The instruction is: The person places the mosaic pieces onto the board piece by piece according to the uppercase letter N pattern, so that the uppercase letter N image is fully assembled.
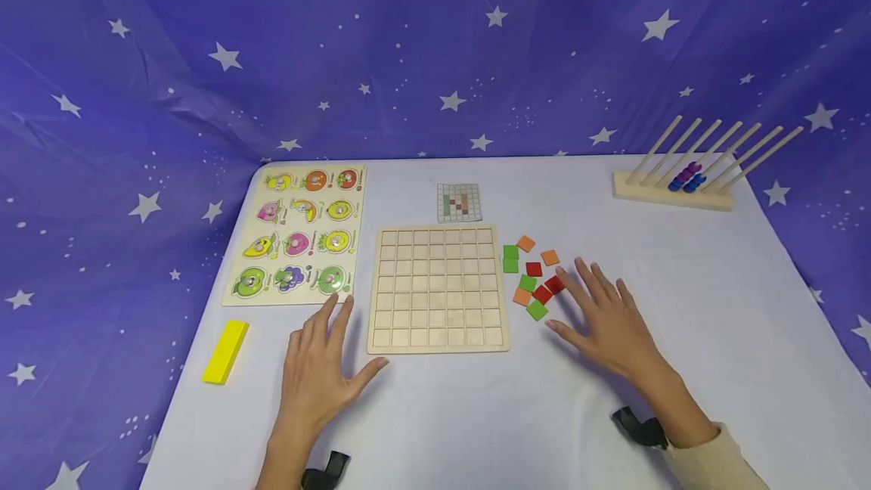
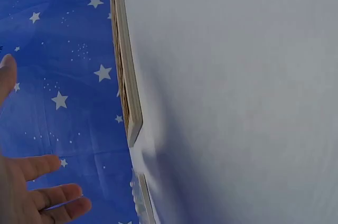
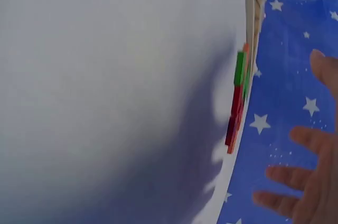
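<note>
A square wooden grid board [image 1: 438,289] with bare cells lies mid-table. Beside its right edge are scattered small square tiles: green [image 1: 537,310], orange [image 1: 550,257] and red [image 1: 534,269]. My right hand [image 1: 612,327] hovers with spread fingers just right of these tiles, holding nothing. On the board's other side my left hand [image 1: 320,369] is spread too, its fingers near the lower edge of a fruit puzzle board [image 1: 292,233]. Behind the grid lies a small pattern card [image 1: 459,203] printed with coloured squares. Both wrist views show the hands raised above the white table.
At the left lies a yellow block [image 1: 226,352]. A wooden peg rack [image 1: 672,191] with several upright rods and a few purple and blue beads stands at the back right. A blue star-printed cloth [image 1: 422,44] hangs behind the white table [image 1: 476,422].
</note>
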A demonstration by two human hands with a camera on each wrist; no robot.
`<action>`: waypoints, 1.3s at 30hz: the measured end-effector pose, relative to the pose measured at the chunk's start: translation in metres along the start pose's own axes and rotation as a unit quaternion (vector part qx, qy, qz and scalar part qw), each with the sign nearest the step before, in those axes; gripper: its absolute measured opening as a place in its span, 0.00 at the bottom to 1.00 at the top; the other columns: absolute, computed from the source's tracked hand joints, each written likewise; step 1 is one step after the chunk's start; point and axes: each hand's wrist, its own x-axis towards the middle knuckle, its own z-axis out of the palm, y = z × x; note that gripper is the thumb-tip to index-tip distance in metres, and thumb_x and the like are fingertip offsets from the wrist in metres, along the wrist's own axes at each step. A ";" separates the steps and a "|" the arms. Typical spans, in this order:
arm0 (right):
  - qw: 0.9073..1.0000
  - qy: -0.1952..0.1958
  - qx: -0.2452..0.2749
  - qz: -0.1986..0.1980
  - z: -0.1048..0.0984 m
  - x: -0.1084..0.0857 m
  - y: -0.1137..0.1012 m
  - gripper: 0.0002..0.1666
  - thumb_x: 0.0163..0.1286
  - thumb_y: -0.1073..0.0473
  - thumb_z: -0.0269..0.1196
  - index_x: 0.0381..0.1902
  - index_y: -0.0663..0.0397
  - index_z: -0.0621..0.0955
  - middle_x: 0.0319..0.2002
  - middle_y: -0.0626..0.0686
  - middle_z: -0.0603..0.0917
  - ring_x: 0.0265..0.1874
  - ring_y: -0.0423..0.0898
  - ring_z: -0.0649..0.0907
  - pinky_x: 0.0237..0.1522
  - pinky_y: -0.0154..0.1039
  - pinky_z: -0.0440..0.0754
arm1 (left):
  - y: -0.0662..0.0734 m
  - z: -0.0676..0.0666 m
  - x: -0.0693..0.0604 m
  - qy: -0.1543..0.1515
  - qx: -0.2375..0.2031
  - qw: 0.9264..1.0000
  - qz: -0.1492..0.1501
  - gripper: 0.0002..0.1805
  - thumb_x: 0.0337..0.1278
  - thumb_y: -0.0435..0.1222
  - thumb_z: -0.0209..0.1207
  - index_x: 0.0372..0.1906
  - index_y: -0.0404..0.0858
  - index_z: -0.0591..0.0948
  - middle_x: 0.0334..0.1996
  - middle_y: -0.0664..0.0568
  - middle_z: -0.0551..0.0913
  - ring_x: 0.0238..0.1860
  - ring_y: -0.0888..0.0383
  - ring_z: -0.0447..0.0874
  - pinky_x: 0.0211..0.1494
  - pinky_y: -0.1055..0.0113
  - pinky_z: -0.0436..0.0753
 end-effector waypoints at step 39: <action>0.979 -0.012 0.202 -0.031 0.031 0.090 0.058 0.15 0.60 0.69 0.69 0.46 0.57 0.83 0.44 0.54 0.76 0.43 0.48 0.74 0.46 0.39 0.73 | 0.005 0.049 -0.014 0.002 -0.209 0.976 -0.067 0.35 0.35 0.36 0.79 0.57 0.34 0.81 0.45 0.48 0.75 0.42 0.60 0.74 0.45 0.72 0.74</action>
